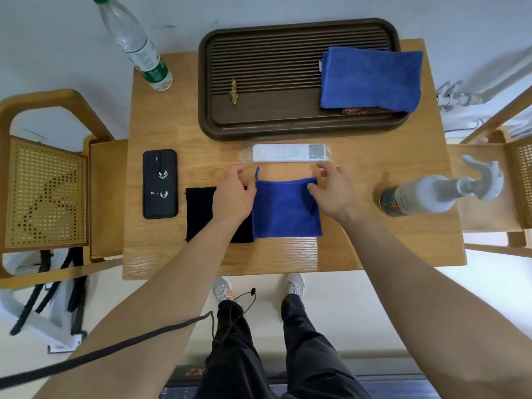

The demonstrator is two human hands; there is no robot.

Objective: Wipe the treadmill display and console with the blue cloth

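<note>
A remote [290,152] lay just beyond the cloth [285,210], a black cloth [201,214] beside it, mid-bench [374,249]. Both hands, left [233,194] and right [331,191], pinched its far corners.

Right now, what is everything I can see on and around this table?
Table: one, light wood, centre.
Tray: one, dark brown, far side of the table.
Blue cloths: two; folded cloth on the tray's right end, small cloth near the front edge.
Black cloth: one, left of the small cloth.
Remote: one, white, in clear wrap, before the tray.
Phone: one, black, table's left.
Water bottle: one, clear, far left corner.
Spray bottle: one, white, lying at right.
Chairs: two, wooden, one each side.
Left hand, right hand: fingers pinching the small cloth's top corners.
</note>
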